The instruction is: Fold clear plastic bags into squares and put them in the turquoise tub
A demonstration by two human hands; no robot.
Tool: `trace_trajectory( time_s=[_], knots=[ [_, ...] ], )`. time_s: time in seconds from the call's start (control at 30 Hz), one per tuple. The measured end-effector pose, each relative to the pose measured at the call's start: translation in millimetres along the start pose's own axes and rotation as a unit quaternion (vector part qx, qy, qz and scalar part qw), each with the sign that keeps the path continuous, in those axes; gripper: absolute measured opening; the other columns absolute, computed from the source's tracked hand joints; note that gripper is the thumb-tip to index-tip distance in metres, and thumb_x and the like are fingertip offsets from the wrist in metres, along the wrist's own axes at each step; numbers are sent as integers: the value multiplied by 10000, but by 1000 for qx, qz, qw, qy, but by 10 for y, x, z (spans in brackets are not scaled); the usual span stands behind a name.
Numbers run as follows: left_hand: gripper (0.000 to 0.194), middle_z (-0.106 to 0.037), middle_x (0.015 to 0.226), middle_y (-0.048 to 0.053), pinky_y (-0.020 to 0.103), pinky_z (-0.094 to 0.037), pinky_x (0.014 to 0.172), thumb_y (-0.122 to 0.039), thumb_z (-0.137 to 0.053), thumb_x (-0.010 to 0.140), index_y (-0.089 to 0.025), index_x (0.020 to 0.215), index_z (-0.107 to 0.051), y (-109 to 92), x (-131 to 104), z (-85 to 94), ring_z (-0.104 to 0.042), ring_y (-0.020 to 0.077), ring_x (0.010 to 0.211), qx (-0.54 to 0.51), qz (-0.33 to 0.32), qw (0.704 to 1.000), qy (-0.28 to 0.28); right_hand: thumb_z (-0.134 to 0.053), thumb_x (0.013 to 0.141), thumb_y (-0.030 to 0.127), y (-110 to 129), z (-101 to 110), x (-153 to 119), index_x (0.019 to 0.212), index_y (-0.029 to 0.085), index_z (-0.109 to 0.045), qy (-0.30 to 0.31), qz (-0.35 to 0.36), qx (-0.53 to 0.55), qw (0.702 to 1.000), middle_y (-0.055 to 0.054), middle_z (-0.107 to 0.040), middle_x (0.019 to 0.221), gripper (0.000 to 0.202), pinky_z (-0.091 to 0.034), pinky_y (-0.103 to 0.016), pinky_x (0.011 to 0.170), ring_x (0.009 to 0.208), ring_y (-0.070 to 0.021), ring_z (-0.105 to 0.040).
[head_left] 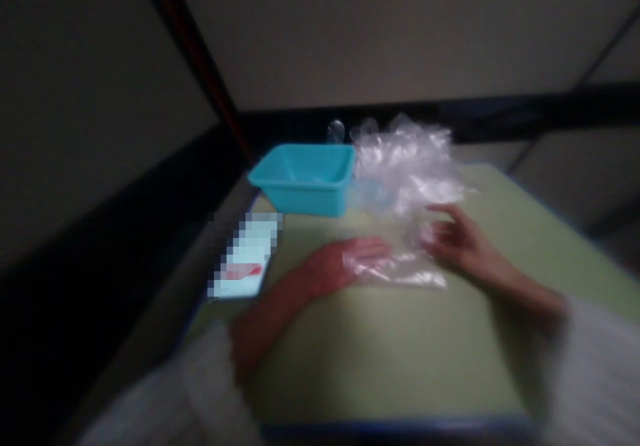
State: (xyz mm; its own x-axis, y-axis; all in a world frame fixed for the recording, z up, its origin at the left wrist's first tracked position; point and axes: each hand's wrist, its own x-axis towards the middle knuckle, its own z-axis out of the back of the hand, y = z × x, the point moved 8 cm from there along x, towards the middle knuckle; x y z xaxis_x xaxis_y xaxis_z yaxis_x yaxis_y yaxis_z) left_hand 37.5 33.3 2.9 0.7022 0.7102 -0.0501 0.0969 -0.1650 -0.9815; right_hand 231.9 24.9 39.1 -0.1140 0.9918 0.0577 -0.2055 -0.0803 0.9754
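Observation:
A clear plastic bag (400, 274) lies flat on the table in front of me. My left hand (345, 263) rests at its left side with the fingers stretched out flat; part of the film shows over the hand, and whether the fingers are inside the bag or under it I cannot tell. At the bag's right side is my right hand (457, 239), fingers bent and closed on the film, the index finger held a little apart. Blur hides the exact grip. Just beyond both hands sits a crumpled pile of clear plastic bags (410, 159).
A turquoise plastic basin (310, 199) stands at the back left, touching or close to the pile. Nearer on the left lies a flat, phone-like object (245, 259) with a pixelated face. The greenish table (390, 359) has a blue edge; walls rise behind it.

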Motion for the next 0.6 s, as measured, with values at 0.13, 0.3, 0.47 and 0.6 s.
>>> trace_trajectory(
  time_s=[0.13,0.3,0.47,0.6],
  knots=[
    [379,-540,1325,104,433,-295,1090,-311,-564,816,-161,1163,-600,-8,24,-30,-465,268,1258,-91,0,996,14,-710,707,333,-8,-44,8,1166,246,-403,3,17,3,1000,13,-551,780,559,-446,-229,463,609,-125,-553],
    [622,-601,1232,153,426,-374,1030,-222,-693,726,-139,1297,-462,-41,-37,135,-566,272,1150,-84,-13,984,-156,-652,767,338,35,-65,-1,1148,233,-390,2,51,-39,998,17,-527,760,474,-393,-212,418,560,-104,-492],
    [861,-552,1298,141,337,-483,897,-201,-712,702,-184,1423,-243,-133,-106,246,-605,227,1077,21,-58,968,-243,-623,801,339,17,-60,2,1163,220,-390,1,74,-76,994,-10,-556,801,447,-459,-247,494,636,-135,-546],
    [836,-415,1417,138,362,-488,912,-123,-621,710,-219,1431,-208,-169,-126,274,-533,244,1182,127,-91,955,-254,-599,827,347,-13,-29,22,1160,220,-392,-3,90,-82,993,-67,-607,929,413,-536,-329,657,779,-187,-616]
  ],
)
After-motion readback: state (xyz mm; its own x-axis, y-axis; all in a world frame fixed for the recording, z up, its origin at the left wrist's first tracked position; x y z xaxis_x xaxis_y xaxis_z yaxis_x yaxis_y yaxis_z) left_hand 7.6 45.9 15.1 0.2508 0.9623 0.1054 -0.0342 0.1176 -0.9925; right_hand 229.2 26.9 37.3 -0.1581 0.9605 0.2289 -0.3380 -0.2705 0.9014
